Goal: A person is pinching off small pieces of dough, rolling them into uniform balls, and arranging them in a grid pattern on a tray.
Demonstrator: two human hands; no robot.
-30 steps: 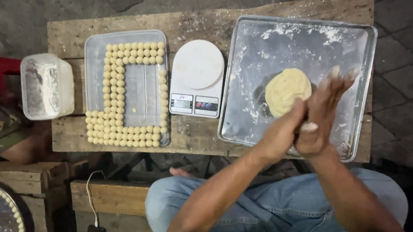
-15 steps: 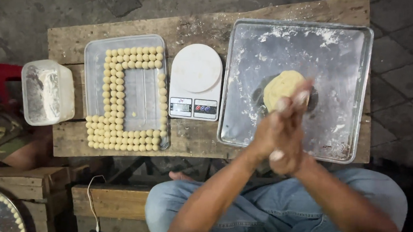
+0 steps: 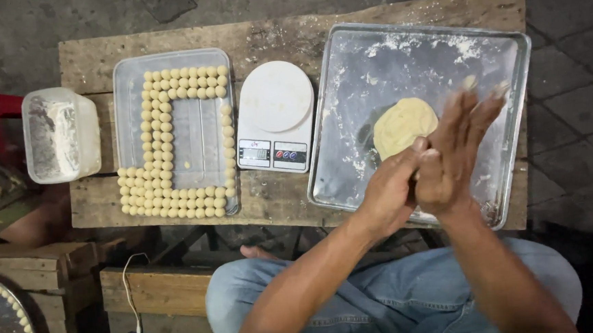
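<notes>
Left hand (image 3: 389,194) and right hand (image 3: 455,155) press palm to palm, fingers extended; whether anything lies between them cannot be told. The flat round pale-yellow dough disc (image 3: 403,123) lies on the floured metal tray (image 3: 372,175), just beyond the hands, nearer the left.

the right hand (image 3: 457,153) has blurred fingertips (image 3: 494,96). it covers the left hand (image 3: 389,194) palm, so anything between them is hidden. the round tray (image 3: 1,328) is cut by the edge.
</notes>
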